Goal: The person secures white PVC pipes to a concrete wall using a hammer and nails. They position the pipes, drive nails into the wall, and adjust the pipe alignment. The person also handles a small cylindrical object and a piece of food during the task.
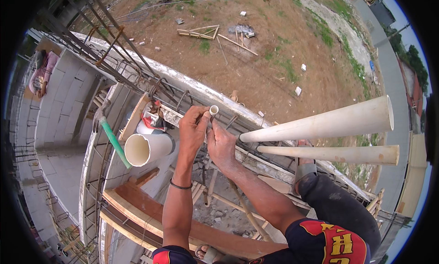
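Near the middle of the view, a thin white plastic pipe (213,110) points its round open end up at me. My left hand (194,126) pinches it from the left, thumb and fingers closed at its rim. Just below, my right hand (221,145) is closed around it; the rest of the pipe is hidden behind my hands. To the left of my left wrist stands a wide white pipe (157,148) with a rough-edged opening. A hammer (112,140) with a green handle rests beside that pipe, on the wall's rebar.
Two long white pipes, one thick (324,120) and one thinner (329,154), rise at the right. Rebar (109,40) sticks up at the upper left. Wooden boards (141,213) lie below my arms. Another person (43,74) is at the far left. Bare ground (270,58) lies beyond the wall.
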A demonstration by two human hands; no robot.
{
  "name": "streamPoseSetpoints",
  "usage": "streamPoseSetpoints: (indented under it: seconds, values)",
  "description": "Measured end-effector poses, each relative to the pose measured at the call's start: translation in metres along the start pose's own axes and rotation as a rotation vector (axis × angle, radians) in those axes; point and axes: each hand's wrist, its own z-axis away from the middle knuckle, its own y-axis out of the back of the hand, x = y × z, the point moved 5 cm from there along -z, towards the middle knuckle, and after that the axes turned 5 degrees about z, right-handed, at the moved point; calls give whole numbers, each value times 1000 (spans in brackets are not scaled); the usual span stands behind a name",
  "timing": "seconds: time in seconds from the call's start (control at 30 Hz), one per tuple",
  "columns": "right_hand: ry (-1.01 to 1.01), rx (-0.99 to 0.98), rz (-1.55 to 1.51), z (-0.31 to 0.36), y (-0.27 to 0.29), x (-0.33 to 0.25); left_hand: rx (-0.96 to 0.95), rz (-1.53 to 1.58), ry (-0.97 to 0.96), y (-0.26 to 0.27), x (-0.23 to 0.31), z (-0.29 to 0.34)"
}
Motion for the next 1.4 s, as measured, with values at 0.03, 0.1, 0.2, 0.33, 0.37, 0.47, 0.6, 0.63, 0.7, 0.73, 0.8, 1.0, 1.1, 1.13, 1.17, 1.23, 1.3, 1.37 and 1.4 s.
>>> streamPoseSetpoints:
  seconds: [0.03,0.1,0.2,0.33,0.37,0.47,0.6,0.63,0.7,0.73,0.8,1.0,1.1,1.13,1.17,1.23,1.3,1.37,1.4]
  values:
    - [-13,-11,11,-3,-1,-4,-5,-38,-2,0,5,1]
    - [13,-38,49,-10,-3,-7,67,-116,-99,2,14,2]
    - [100,-107,134,-20,-3,-4,127,-155,45,-1,19,11]
    - [139,-237,186,-28,6,3,83,-243,332,-2,28,19]
    - [147,-267,183,-30,7,4,95,-228,327,-2,27,20]
    - [180,-328,188,-35,8,5,114,-166,335,-3,20,25]
    - [220,-324,191,-40,14,6,91,101,493,-7,9,30]
    - [210,-333,186,-42,14,7,83,204,553,-8,7,32]
    - [221,-311,131,-46,17,9,80,13,373,-6,3,28]
    - [242,-281,82,-50,20,11,74,-47,281,-5,2,27]
    - [21,-308,-79,-53,25,17,65,-134,99,-4,3,26]
    - [-398,-640,-119,-45,27,-16,-82,-261,-1,6,8,22]
    - [-316,-636,-57,-42,27,-28,-140,-324,-64,7,8,21]
    - [-353,-662,-105,-37,26,-29,-157,-356,-89,6,8,21]
    - [-389,-689,-154,-34,24,-30,-157,-363,-106,5,9,21]
    - [-426,-728,-226,-34,27,-30,-155,-377,-137,5,11,21]
    - [-546,-805,-441,-27,22,-22,-141,-338,-138,5,14,21]
    - [-742,-900,-800,-14,8,-2,-134,-300,-111,5,13,18]
    - [-694,-900,-776,-12,9,4,-133,-282,-78,6,9,16]
